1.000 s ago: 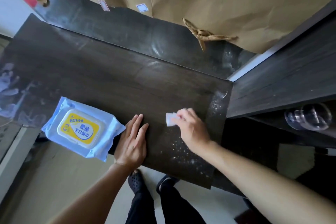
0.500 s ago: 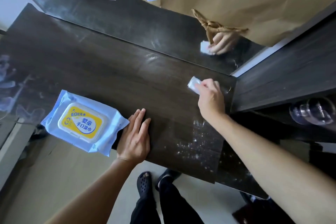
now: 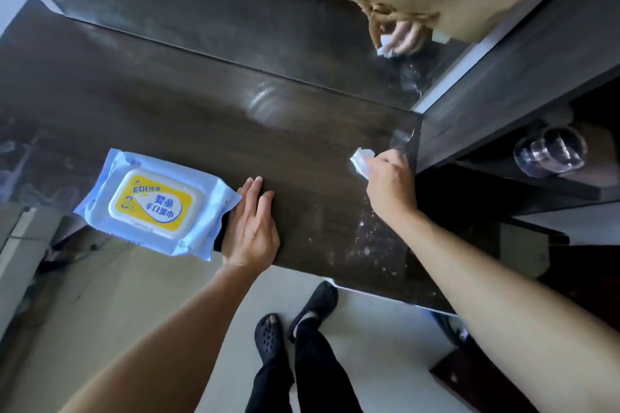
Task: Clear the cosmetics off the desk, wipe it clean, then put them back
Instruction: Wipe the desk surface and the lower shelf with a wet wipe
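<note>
Wiping step under way: right hand (image 3: 389, 184) pinches a wet wipe (image 3: 361, 160) at the surface's (image 3: 201, 104) far-right edge, left hand (image 3: 251, 225) flat, empty beside wipe pack (image 3: 156, 203); cosmetics not visible; next, likely the white specks (image 3: 365, 245) nearer the front edge

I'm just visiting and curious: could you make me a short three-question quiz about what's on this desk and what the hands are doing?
1. True or false: the left hand lies flat on the desk.
2. What does the right hand hold? A) a sponge B) a white wipe C) a brush
3. Fill in: the white specks lie near the desk's ____ end.

Key:
1. True; it rests palm down beside the wipes pack.
2. B
3. Right, by the front edge, under the right forearm.
</note>
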The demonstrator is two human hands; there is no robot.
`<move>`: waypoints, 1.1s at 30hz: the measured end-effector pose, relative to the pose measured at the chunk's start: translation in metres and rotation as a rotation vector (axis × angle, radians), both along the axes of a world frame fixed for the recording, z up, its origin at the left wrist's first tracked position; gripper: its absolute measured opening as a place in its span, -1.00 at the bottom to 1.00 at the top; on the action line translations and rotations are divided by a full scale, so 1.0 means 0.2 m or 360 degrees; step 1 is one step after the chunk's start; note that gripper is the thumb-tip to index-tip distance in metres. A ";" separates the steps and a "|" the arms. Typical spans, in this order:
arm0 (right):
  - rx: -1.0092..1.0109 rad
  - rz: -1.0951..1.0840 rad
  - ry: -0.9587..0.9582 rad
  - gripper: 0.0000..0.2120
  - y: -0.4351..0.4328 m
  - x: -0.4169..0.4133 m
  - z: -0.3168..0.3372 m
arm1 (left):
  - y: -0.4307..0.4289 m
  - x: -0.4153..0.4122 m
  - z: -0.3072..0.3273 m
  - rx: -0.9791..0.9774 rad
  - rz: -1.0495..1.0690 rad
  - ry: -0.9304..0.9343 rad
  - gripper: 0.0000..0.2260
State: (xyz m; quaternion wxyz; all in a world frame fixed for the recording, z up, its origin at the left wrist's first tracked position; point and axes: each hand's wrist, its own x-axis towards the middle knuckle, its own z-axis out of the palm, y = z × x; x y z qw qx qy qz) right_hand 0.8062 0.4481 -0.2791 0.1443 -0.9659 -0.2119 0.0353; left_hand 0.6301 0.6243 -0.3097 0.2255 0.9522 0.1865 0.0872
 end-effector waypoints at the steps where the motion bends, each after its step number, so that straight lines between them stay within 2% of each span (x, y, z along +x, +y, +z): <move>1: -0.0007 0.0049 -0.0019 -0.73 -0.01 -0.12 -0.02 | 0.00 0.00 0.00 -0.0005 0.0015 -0.0009 -0.67; 5: 0.0207 0.0499 0.0174 -0.67 -0.15 -0.77 0.02 | 0.01 0.00 -0.02 -0.0047 0.0034 -0.0003 -0.63; 8: 0.0198 0.0766 0.0316 -0.85 -0.20 -0.88 0.07 | 0.03 -0.01 -0.03 -0.0069 -0.0034 0.0000 -0.55; 11: 0.0246 0.0453 0.0160 -0.86 -0.05 -0.57 0.07 | 0.04 -0.01 -0.03 -0.0047 -0.0068 -0.0020 -0.53; 13: 0.0223 0.0132 0.0029 -0.78 0.08 -0.30 0.05 | 0.04 -0.01 -0.03 -0.0041 -0.0042 -0.0034 -0.55; 15: 0.0180 -0.0072 0.0033 -0.70 0.19 -0.14 0.04 | 0.03 -0.01 -0.03 -0.0062 -0.0017 -0.0047 -0.57; 17: 0.0128 0.0029 -0.0003 -0.66 0.25 -0.19 0.00 | 0.03 -0.01 -0.03 -0.0088 0.0004 -0.0062 -0.59; 19: 0.0151 0.0313 -0.0019 -0.71 0.21 -0.39 -0.01 | 0.04 -0.01 -0.03 -0.0100 0.0014 -0.0062 -0.59; 22: 0.0192 0.0727 0.0129 -0.84 0.01 -0.73 0.06 | 0.04 -0.01 -0.02 -0.0107 0.0009 -0.0038 -0.57; 24: 0.0184 0.0975 0.0259 -0.77 -0.11 -0.83 0.10 | 0.04 -0.01 -0.02 -0.0115 0.0005 -0.0026 -0.55; 25: 0.0187 0.0964 0.0289 -0.80 -0.12 -0.80 0.10 | 0.04 -0.02 -0.01 -0.0118 0.0000 -0.0025 -0.55; 27: 0.0250 0.0690 0.0242 -0.86 -0.04 -0.66 0.07 | 0.04 -0.01 -0.02 -0.0107 -0.0005 -0.0041 -0.55; 30: 0.0286 0.0339 0.0061 -0.70 0.16 -0.47 0.00 | 0.05 -0.01 -0.03 -0.0130 0.0006 -0.0073 -0.54; 31: 0.0296 0.0357 0.0047 -0.67 0.20 -0.48 0.00 | 0.06 -0.02 -0.04 -0.0152 0.0003 -0.0076 -0.52; 33: 0.0264 0.0612 0.0070 -0.68 0.18 -0.60 -0.01 | 0.08 -0.02 -0.05 -0.0212 -0.0016 -0.0064 -0.47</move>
